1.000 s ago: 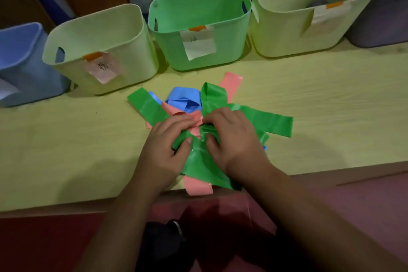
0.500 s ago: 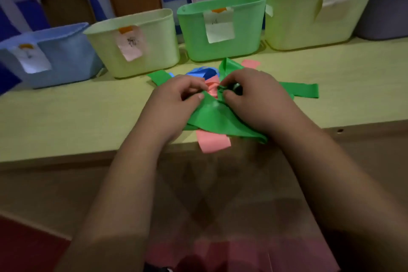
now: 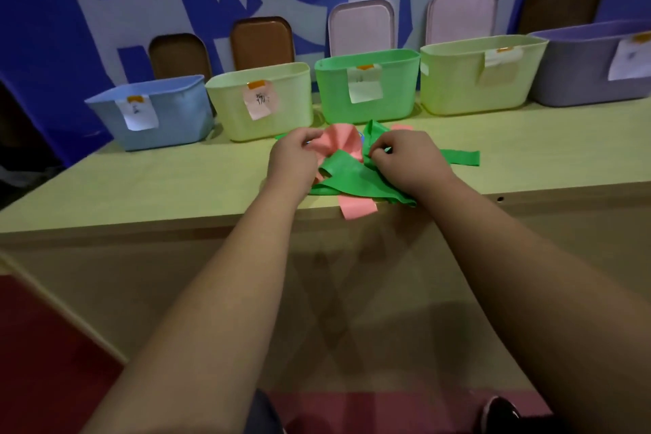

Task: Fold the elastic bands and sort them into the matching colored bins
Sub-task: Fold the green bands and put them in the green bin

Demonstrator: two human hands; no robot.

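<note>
Left hand (image 3: 294, 153) is now drawing the pink band (image 3: 340, 144) up and fanning it out, fingers curled on its edge; earlier it was mostly buried. Right hand (image 3: 410, 160) is pinching the green band (image 3: 352, 177). The pile is lying on the table (image 3: 169, 187), before the green bin (image 3: 366, 92).

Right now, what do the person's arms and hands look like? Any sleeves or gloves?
Both are bare. The left arm and right arm show no sleeves as far as the picture reaches. The left hand and right hand have no gloves, and I see no rings, watch or bracelet.
</note>
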